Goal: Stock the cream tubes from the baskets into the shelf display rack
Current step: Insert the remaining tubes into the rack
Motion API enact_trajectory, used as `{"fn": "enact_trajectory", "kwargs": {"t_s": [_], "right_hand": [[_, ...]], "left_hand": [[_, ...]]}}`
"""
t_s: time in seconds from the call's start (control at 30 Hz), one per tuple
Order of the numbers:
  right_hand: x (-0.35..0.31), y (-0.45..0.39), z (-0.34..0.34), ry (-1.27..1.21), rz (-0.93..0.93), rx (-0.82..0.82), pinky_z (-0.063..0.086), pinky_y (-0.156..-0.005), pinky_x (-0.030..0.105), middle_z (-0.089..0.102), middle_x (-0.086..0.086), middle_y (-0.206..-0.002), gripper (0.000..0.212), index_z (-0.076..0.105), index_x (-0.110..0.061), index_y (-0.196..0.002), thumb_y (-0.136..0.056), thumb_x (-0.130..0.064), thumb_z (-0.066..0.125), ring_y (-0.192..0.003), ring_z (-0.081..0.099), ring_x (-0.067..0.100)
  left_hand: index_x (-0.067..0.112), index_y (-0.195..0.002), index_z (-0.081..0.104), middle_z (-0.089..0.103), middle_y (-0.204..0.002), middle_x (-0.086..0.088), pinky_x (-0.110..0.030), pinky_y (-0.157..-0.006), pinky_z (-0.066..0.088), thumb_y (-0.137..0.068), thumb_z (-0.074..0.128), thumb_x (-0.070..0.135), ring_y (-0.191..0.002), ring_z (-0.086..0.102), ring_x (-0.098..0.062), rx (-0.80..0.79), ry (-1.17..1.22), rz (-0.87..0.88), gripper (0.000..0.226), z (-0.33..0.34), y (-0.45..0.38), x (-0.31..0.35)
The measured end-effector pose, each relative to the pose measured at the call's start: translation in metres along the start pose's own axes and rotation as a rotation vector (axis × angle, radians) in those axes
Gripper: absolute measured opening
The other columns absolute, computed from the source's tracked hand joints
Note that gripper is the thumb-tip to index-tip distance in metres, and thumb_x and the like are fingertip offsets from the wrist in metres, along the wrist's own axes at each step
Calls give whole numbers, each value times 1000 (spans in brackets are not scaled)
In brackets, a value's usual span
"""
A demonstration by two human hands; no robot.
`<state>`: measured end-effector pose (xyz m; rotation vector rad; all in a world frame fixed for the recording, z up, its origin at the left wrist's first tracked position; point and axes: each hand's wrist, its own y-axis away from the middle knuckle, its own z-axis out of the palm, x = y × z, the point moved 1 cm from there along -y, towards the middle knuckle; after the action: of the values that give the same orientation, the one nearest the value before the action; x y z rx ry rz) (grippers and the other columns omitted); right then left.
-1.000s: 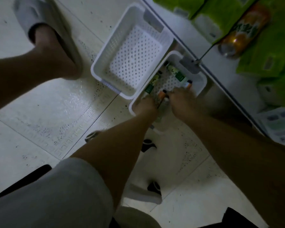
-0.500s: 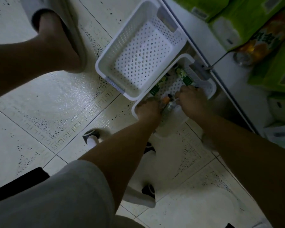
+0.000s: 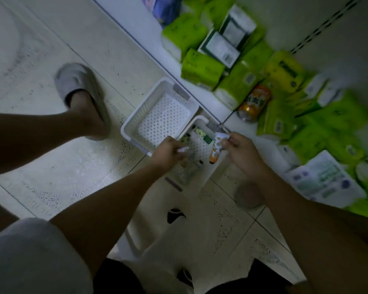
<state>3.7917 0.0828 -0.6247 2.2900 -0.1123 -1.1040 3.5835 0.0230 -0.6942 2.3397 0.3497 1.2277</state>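
Two white perforated baskets sit on the floor by the shelf. The far basket (image 3: 136,122) holds nothing. The near basket (image 3: 202,119) holds a green-labelled cream tube (image 3: 203,135) and blurred tubes under my hands. My right hand (image 3: 242,153) pinches a cream tube with an orange cap (image 3: 216,148) by its flat end, lifted above the near basket. My left hand (image 3: 168,153) grips another, pale tube (image 3: 183,149) at the basket's left side. The bottom shelf (image 3: 232,124) lies just to the right.
Green tissue packs (image 3: 202,70), white boxes and an orange drink can (image 3: 254,102) crowd the bottom shelf. My slippered foot (image 3: 81,98) stands on the tiled floor left of the baskets. A white stool with black feet (image 3: 174,215) sits under me.
Both hands were down among the tubes in the near basket; now each has come up holding a tube. The view has tilted up, showing more of the shelf.
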Motion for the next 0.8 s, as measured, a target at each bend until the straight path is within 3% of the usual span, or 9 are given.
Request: {"fn": "enact_trajectory", "kwargs": {"t_s": [0.07, 0.13, 0.23, 0.33, 0.43, 0.5, 0.57, 0.8], "right_hand": [[-18, 20, -14, -29, -15, 17, 43, -62, 31, 56, -2, -71, 28, 54, -28, -71, -99, -22, 54, -68, 55, 13], [-35, 40, -32, -90, -27, 38, 50, -69, 40, 58, 4, -78, 24, 56, -23, -74, -98, -24, 56, -78, 58, 19], [-64, 69, -58, -192, -60, 36, 54, -73, 35, 61, 6, -89, 16, 58, -16, -85, -98, -23, 54, -82, 63, 15], [-99, 96, -84, -182, -165, 68, 54, -65, 28, 64, 20, -106, 28, 57, 5, -107, -98, -22, 54, -85, 64, 17], [-134, 129, -111, -191, -307, 165, 52, -63, 37, 63, 32, -99, 19, 57, 2, -104, -98, -16, 54, -78, 59, 25], [-154, 154, -129, -220, -392, 229, 54, -62, 34, 68, 25, -91, 5, 60, -15, -97, -97, -13, 55, -75, 60, 23], [-172, 181, -149, -263, -476, 264, 55, -62, 30, 70, 9, -83, 13, 59, -22, -92, -96, -11, 56, -73, 63, 14], [-221, 267, -225, -303, -698, 392, 57, -68, 40, 71, 1, -81, 7, 58, -10, -101, -96, -12, 53, -75, 65, 18]], "left_hand": [[11, -90, 69, 60, -96, -3, -22, -71, 41, -87, 70, 23, -79, 58, -13, 49, 156, -20, 12, -24, 6, 14], [11, -96, 72, 69, -88, -2, -15, -65, 43, -86, 72, 20, -72, 62, -3, 57, 265, 23, 14, -46, 12, 38], [11, -100, 70, 69, -81, 0, -13, -63, 46, -88, 69, 16, -66, 63, 5, -7, 379, 155, 13, -74, 24, 89], [16, -102, 67, 65, -84, -5, -25, -66, 52, -88, 69, 18, -73, 64, -8, -96, 431, 261, 14, -98, 40, 145], [15, -101, 67, 66, -77, -2, -31, -70, 53, -86, 71, 18, -74, 64, -12, -152, 365, 393, 16, -125, 63, 199], [11, -102, 66, 65, -74, -2, -31, -71, 53, -84, 71, 14, -75, 63, -12, -181, 354, 480, 18, -144, 81, 235], [11, -98, 64, 65, -75, -5, -28, -69, 54, -81, 71, 13, -75, 62, -12, -220, 359, 570, 18, -162, 103, 271], [11, -86, 69, 67, -76, -9, -28, -63, 57, -71, 78, 15, -71, 65, -16, -252, 261, 903, 18, -204, 171, 400]]}}
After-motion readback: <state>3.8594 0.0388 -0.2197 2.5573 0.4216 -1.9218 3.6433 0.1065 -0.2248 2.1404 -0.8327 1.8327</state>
